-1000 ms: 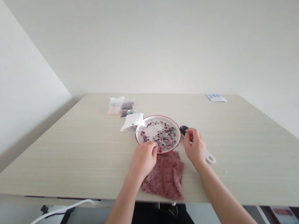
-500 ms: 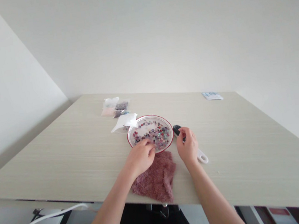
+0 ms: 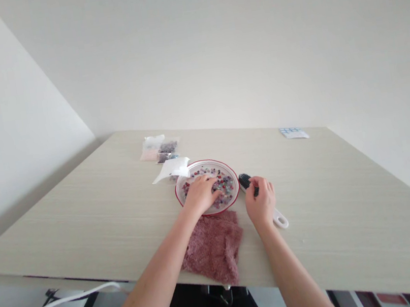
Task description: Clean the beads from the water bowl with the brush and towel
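Note:
A round white plate with a red rim (image 3: 177, 194) holds many small coloured beads (image 3: 226, 185). My left hand (image 3: 200, 195) is over the beads, palm down, with thumb and fingers apart. To the plate's right lies a brush with black bristles (image 3: 245, 180) and a white handle (image 3: 280, 219). Over the middle of the brush is my right hand (image 3: 261, 201), its thumb and fingertips pinched together. Whatever is in that pinch is too small or hidden to make out. A fuzzy dusty-pink cloth (image 3: 217, 249) lies in front of the plate, partly behind my left forearm.
A white packet (image 3: 172, 168) overlaps the plate's left rim. Behind it lie clear bags, one with pale pink contents (image 3: 151, 151) and one with dark contents (image 3: 167, 147). A blue-and-white packet (image 3: 293, 133) rests near the table's (image 3: 82, 207) back right edge. A white cable (image 3: 57, 300) hangs at lower left.
My left hand has moved forward from the plate's near edge to over the beads, and its fingers have spread. My right hand stays pinched over the brush.

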`<state>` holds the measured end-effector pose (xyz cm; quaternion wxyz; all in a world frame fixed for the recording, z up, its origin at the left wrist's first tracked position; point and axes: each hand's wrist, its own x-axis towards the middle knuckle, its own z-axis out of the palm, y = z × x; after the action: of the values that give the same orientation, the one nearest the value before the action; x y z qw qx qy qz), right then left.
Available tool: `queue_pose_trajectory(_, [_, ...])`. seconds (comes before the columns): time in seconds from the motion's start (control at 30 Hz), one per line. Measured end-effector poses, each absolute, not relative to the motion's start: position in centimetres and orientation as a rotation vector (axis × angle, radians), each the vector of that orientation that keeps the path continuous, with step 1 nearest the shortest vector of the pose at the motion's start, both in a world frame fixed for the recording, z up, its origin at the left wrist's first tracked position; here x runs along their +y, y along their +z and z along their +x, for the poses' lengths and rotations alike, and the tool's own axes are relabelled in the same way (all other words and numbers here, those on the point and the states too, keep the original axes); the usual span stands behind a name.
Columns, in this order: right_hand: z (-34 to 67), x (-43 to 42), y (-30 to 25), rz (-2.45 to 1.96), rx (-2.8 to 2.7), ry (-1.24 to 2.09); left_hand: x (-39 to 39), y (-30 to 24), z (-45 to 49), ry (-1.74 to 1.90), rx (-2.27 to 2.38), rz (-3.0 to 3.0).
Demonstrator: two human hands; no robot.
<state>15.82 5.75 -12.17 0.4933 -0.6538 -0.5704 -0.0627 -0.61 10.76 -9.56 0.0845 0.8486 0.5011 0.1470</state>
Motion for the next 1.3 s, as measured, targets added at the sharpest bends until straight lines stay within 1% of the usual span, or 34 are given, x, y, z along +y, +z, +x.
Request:
queue_pose_trajectory(0.23, [16.0, 5.8, -12.2, -1.566, -1.38, -0.155, 10.6, -10.1, -0.8, 0.444, 1.49, 2.427])
queue_pose_trajectory(0.5, [16.0, 5.9, -12.1, -1.573, -1.37, -0.137, 11.2, -9.4, 0.3, 0.303, 1.522, 2.395])
queue_pose_trajectory(0.9, [16.2, 5.8, -12.2, -1.587, -1.335, -0.102, 11.3, -10.0, -0.4, 0.571, 1.412, 2.29])
queue_pose_trajectory(1.0, [16.3, 5.7, -12.2, -1.593, -1.315, -0.088, 11.1, -9.5, -0.5, 0.716, 1.368, 2.05])
queue_pose_trajectory(1.07, [16.3, 5.7, -12.3, -1.598, -1.301, -0.078, 11.0, -9.1, -0.5, 0.816, 1.278, 1.76])
queue_pose_trajectory(1.2, [16.5, 5.7, -12.4, -1.601, -1.284, -0.063, 11.1, -8.4, -0.4, 0.926, 0.939, 0.995])
queue_pose_trajectory(1.3, [16.5, 5.7, -12.5, -1.601, -1.28, -0.062, 11.3, -8.1, -0.4, 0.944, 0.678, 0.586])
